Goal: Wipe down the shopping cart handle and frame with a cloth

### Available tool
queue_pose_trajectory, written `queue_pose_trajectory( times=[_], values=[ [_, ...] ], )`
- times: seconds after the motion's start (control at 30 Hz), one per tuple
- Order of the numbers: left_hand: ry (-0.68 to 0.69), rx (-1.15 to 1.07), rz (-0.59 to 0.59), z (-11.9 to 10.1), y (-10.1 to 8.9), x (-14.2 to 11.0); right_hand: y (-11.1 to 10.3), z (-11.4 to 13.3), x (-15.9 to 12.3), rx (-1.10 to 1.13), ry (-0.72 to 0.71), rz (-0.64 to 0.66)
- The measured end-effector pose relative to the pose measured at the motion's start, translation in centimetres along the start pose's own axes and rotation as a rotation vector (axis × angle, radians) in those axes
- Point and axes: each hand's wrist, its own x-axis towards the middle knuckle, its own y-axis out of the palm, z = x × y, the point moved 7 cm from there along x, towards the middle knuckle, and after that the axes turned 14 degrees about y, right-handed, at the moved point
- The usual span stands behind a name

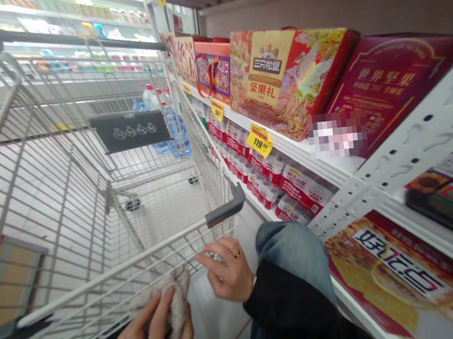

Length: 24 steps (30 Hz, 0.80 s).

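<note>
My left hand sits at the bottom of the view, fingers wrapped round a crumpled grey cloth pressed against the lower wires of a metal shopping cart. My right hand, with a ring on one finger, is curled in a pinch at the cart's wire frame just below the grey handle end; what it pinches is too small to name. My knee in blue jeans is raised beside that hand.
Store shelves run along the right with red gift boxes on top, packs of red-labelled goods below and yellow price tags. A chilled display stands at the far left. Water bottles sit beyond the cart.
</note>
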Motion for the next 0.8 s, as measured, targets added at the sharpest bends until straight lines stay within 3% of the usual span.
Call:
queue_pose_trajectory(
  times=[0.1,0.33,0.5,0.67,0.8],
  values=[
    [0.019,-0.025,0.035,-0.2,0.5,0.0,0.1,0.2,-0.1,0.008,-0.025,0.004],
    [0.006,0.015,-0.026,0.4,0.0,-0.7,1.1,0.5,-0.4,-0.066,-0.088,0.108],
    [-0.002,-0.011,0.013,0.7,0.6,-1.4,1.0,0.6,-0.2,-0.078,-0.067,0.108],
    [-0.002,-0.032,-0.055,2.0,-0.7,-1.8,0.7,0.6,0.3,-0.093,-0.037,0.089],
    [0.004,0.0,-0.004,2.2,-0.3,-2.0,1.0,0.5,0.3,-0.098,-0.004,0.113]
  ],
)
